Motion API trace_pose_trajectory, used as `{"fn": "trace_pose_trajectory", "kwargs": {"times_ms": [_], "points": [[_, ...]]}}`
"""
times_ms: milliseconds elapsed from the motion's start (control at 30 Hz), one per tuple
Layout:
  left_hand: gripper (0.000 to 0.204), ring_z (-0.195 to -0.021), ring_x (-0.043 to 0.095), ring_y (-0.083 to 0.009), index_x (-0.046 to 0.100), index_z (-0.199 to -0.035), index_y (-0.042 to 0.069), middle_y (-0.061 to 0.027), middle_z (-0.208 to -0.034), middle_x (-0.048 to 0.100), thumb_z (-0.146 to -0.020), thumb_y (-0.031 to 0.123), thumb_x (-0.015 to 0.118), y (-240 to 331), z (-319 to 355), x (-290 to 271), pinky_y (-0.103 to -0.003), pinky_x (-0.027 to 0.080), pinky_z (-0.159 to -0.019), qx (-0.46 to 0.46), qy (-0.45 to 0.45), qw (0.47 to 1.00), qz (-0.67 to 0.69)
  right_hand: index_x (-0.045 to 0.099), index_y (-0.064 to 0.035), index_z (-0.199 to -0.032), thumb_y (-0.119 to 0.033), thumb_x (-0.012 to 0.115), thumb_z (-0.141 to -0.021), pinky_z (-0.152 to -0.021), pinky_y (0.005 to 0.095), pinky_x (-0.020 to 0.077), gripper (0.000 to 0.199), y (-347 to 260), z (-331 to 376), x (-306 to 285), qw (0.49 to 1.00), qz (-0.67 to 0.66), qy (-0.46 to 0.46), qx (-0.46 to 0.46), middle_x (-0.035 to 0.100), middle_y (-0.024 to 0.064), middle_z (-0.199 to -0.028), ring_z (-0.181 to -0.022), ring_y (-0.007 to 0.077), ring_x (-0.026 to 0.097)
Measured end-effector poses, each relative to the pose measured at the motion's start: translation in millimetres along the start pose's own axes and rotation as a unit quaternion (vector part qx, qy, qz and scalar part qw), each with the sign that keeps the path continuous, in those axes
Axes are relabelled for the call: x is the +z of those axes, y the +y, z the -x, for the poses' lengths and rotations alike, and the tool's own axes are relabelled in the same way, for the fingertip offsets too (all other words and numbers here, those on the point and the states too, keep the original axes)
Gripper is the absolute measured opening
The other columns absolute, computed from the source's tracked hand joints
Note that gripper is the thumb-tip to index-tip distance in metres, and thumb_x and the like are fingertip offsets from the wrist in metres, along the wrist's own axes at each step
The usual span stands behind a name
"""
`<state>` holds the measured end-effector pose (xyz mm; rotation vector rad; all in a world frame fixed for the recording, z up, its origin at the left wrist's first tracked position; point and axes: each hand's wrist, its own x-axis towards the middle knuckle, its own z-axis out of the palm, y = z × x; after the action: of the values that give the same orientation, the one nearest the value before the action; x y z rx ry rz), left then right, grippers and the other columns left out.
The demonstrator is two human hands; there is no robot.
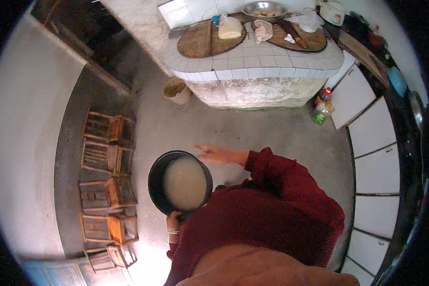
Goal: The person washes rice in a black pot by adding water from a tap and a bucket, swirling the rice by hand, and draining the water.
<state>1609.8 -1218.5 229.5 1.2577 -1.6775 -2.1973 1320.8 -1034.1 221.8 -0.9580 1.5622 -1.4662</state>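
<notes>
A dark round pot (155,186) holds cloudy whitish liquid (186,183) and sits in front of my body. My left hand (173,220) is closed on the pot's near edge, its fingers partly hidden by the wall. A pale band circles that wrist. Just off the pot's upper right rim, my right hand (217,154) reaches out from a dark red sleeve, fingers stretched and apart, holding nothing.
Wooden chairs (110,190) line the left wall. Ahead stands a white-tiled stove (271,62) with round wooden lids (190,40) and a metal basin (264,10). A bucket (177,90) is at its left, bottles (322,112) at its right. White cabinets (374,167) run along the right.
</notes>
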Motion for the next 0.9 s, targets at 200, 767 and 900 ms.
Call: {"fn": "trace_pose_trajectory", "kwargs": {"times_ms": [200,767,900], "points": [[0.022,-0.074,0.059,-0.0282,0.054,-0.089,0.000,-0.0128,-0.085,0.058,-0.069,0.009,0.053,94,-112,58,-0.040,0.052,-0.062,-0.067,-0.032,0.995,0.072,0.028,-0.0110,-0.137,-0.028,0.052,-0.087,-0.081,0.0355,0.0446,0.057,51,-48,-138,0.991,-0.009,0.131,0.032,0.044,0.0065,-0.128,-0.106,0.0177,0.049],[0.018,-0.070,0.057,-0.0243,0.054,-0.086,0.005,-0.0064,-0.079,0.057,-0.068,0.006,0.053,240,-407,185,-0.036,0.048,-0.060,0.119,-0.184,0.960,-0.172,0.040,0.0050,-0.125,-0.039,0.055,-0.080,-0.097,0.0399,0.0342,0.064,107,-107,-532,0.753,0.308,0.556,0.170,0.047,0.0275,-0.121,-0.114,0.0384,0.044],[0.016,-0.073,0.058,-0.0241,0.056,-0.085,0.007,-0.0050,-0.080,0.058,-0.069,0.008,0.057,233,-461,206,-0.037,0.048,-0.062,-0.071,-0.096,0.990,-0.070,0.038,0.0048,-0.126,-0.037,0.054,-0.081,-0.096,0.0407,0.0353,0.063,108,-122,-657,0.697,0.363,0.601,0.143,0.047,0.0274,-0.120,-0.113,0.0391,0.044]]}}
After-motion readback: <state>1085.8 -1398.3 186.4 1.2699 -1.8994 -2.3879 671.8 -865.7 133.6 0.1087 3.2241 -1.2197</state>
